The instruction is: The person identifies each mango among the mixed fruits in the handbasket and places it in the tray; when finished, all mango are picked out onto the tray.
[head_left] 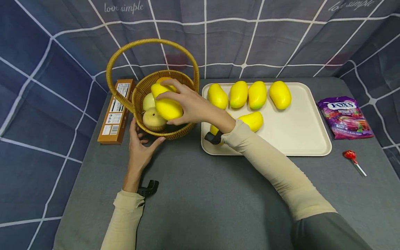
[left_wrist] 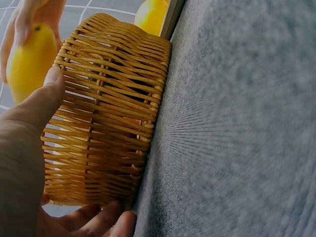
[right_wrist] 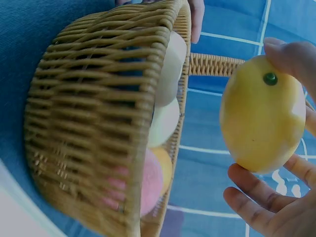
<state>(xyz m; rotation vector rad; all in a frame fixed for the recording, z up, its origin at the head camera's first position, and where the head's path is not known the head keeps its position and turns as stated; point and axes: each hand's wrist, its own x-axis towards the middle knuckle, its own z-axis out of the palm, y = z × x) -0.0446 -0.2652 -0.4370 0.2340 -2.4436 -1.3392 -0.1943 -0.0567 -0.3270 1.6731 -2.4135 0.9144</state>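
Observation:
My right hand point(head_left: 195, 104) holds a yellow mango point(head_left: 168, 106) over the mouth of a wicker basket point(head_left: 178, 133). In the right wrist view the held mango point(right_wrist: 261, 116) hangs above the rim, apart from the basket wall point(right_wrist: 94, 113), with thumb and fingers around it. My left hand point(head_left: 140, 149) grips the basket's near left side; the left wrist view shows its thumb point(left_wrist: 52, 89) at the rim and its fingertips low on the woven wall point(left_wrist: 108, 113). Inside lie a brownish round fruit point(head_left: 154, 119), a pale green one point(head_left: 148, 102), a pink fruit point(right_wrist: 150, 182) and an orange one point(right_wrist: 167, 168).
A cream tray point(head_left: 297, 132) with several mangoes point(head_left: 238, 94) stands right of the basket, under my right forearm. An orange-brown box point(head_left: 114, 116) lies to the left. A purple Fox's candy bag point(head_left: 345, 118) and a red lollipop point(head_left: 350, 155) lie at far right. The basket's tall handle point(head_left: 153, 41) arches up.

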